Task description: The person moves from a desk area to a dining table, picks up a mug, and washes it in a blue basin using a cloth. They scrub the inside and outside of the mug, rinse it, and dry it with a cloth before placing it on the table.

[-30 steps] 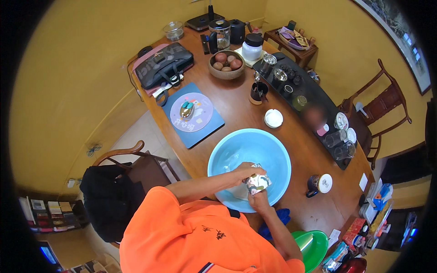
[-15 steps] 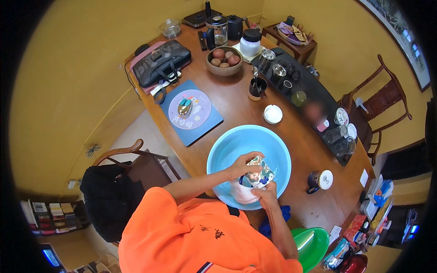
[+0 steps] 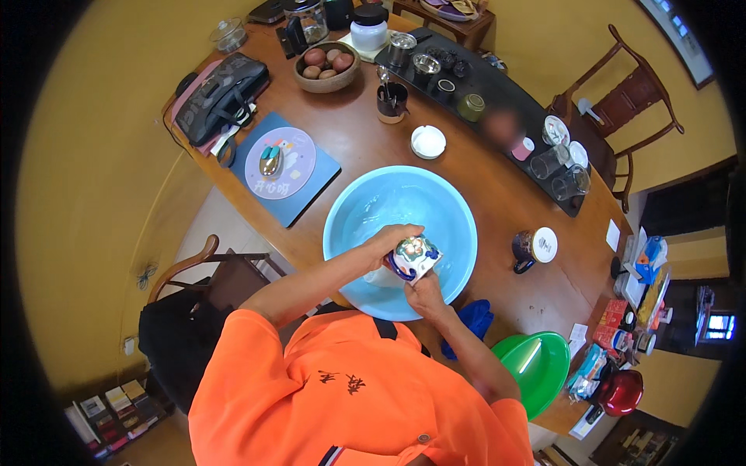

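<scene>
The left hand [image 3: 392, 237] is closed over the top of a patterned cup [image 3: 412, 258], which is gripped from below by the right hand [image 3: 423, 289] and kept above the blue basin [image 3: 350, 210], probably so drips are caught.

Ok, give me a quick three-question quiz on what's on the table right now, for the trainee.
1. True or false: both hands hold the patterned cup over the blue basin.
2. Which lies beside the basin at the table edge: A green bowl, B yellow bucket, C red tray?
3. What does the wooden bowl at the far end hold?

Key: 1 true. 2 A. 3 Round reddish-brown fruit, kind unclear.
</scene>
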The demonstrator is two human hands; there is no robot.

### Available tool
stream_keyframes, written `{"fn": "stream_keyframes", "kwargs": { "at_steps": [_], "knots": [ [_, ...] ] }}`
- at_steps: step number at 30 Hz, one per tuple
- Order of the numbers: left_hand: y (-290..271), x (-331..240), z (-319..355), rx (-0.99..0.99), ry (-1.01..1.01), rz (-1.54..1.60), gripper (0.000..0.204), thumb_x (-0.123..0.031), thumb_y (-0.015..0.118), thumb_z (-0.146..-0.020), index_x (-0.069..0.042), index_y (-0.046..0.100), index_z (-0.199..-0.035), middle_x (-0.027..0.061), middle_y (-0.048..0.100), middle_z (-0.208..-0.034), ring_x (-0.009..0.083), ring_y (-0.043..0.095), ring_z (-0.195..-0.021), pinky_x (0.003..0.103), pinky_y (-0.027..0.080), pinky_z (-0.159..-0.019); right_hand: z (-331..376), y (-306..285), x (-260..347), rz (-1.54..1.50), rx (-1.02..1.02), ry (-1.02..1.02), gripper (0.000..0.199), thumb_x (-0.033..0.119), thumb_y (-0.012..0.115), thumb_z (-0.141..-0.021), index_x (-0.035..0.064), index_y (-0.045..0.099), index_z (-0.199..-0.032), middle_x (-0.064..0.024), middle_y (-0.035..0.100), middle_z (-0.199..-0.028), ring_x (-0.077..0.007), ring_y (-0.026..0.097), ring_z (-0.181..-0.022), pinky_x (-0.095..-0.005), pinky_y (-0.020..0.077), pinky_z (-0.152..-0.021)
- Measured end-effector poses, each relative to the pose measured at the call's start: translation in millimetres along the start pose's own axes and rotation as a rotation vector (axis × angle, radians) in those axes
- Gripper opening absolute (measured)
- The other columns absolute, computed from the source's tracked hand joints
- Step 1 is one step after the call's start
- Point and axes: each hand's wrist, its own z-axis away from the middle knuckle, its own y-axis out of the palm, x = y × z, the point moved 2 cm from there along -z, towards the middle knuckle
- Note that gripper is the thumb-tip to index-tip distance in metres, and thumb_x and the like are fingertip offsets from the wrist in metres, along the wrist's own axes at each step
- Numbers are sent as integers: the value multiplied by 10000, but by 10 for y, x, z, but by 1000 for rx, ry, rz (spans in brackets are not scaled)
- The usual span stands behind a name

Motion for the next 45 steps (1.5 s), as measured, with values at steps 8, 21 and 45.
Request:
{"fn": "stream_keyframes", "kwargs": {
  "at_steps": [8,21,45],
  "knots": [
    [45,-37,204,70,709,-259,506,-295,663,-818,-114,511,-1266,53,591,-1073,122,586,-927,245,509,-740,-215,-271,218,-1185,-37,717,332,-82,578,-675,-29,619,-1001,-91,657,-909,-166,644,-767,-290,517,-649],
    [47,-15,4,-41,97,-120,558,-296,678,-814,-31,472,-1261,113,603,-1094,196,630,-935,298,534,-749,12,-48,-96,-503,64,390,381,-48,538,-675,-10,616,-1046,-155,644,-1023,-305,621,-937,-362,493,-812],
    [73,-104,134,27,287,-180,598,-365,661,-797,-44,477,-1267,104,586,-1131,184,572,-1036,335,472,-847,-158,-286,194,-865,37,570,497,-75,493,-665,-19,555,-1155,-122,566,-1162,-234,548,-1084,-334,441,-908]
  ]
}}
